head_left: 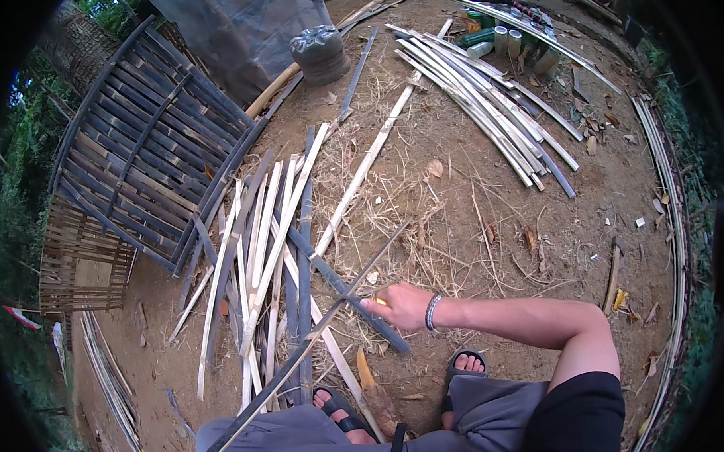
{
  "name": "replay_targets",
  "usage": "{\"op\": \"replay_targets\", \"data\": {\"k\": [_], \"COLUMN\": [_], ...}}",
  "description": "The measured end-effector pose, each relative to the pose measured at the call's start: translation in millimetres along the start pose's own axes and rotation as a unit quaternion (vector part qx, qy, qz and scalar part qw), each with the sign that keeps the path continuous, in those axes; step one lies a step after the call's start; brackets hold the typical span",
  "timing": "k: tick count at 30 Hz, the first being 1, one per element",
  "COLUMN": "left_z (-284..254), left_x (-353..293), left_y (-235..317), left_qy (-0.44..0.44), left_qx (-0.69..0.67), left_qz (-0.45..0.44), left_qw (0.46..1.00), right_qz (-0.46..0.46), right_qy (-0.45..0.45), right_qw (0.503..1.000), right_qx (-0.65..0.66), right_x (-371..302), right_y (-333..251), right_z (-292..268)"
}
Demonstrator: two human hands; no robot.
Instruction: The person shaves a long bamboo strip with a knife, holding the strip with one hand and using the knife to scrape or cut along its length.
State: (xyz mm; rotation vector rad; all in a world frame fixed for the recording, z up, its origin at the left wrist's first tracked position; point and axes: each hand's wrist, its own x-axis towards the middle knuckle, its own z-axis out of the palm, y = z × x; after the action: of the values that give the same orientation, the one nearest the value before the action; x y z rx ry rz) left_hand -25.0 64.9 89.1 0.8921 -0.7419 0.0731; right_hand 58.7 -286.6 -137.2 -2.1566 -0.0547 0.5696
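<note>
My right hand [403, 305], a braided bracelet at its wrist, is closed around the yellow handle [381, 301] of what looks like a knife. Its thin blade points left and crosses a long, narrow bamboo strip [298, 353]; whether blade and strip touch, I cannot tell. This strip slants from the lower edge beside my left leg up past the hand to a thin far end. Beneath the hand, a dark bamboo piece [348, 289] lies on the ground. My left hand does not show.
Pale split bamboo strips [265, 258] lie loosely left of centre, with another bundle [482, 103] at far right. A dark slatted bamboo frame [153, 143] leans at left. Bottles and bamboo tubes [508, 41] stand at the back. A pointed wooden piece [376, 398] lies between my feet.
</note>
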Motion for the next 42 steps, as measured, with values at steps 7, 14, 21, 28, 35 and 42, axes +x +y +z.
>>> {"op": "replay_targets", "data": {"k": [7,14,21,28,35,42], "left_z": [3.3,-5.2,-5.3,-2.2,-3.4,-14.0], "left_x": [12.1,7.6,11.1,5.6,13.9,14.2], "left_y": [-2.3,-5.6,-5.1,-6.1,-8.3,-12.6], "left_qy": [-0.173,-0.112,-0.170,-0.091,-0.134,-0.092], "left_qx": [-0.010,-0.019,-0.042,0.001,-0.001,-0.021], "left_qz": [-0.057,-0.015,-0.041,-0.018,-0.020,0.013], "left_qw": [0.983,0.993,0.984,0.996,0.991,0.995], "right_qz": [0.033,0.117,0.044,0.024,0.113,0.175], "right_qy": [0.019,0.022,0.012,0.019,0.062,0.087], "right_qw": [0.999,0.993,0.999,0.999,0.992,0.980], "right_qx": [-0.014,0.006,-0.006,-0.014,-0.010,0.031], "right_x": [15.6,34.5,13.9,22.4,55.5,58.6], "right_y": [15.7,61.5,28.0,33.6,89.7,95.4], "right_z": [1.5,-18.1,-13.0,4.3,-16.0,-29.5]}}
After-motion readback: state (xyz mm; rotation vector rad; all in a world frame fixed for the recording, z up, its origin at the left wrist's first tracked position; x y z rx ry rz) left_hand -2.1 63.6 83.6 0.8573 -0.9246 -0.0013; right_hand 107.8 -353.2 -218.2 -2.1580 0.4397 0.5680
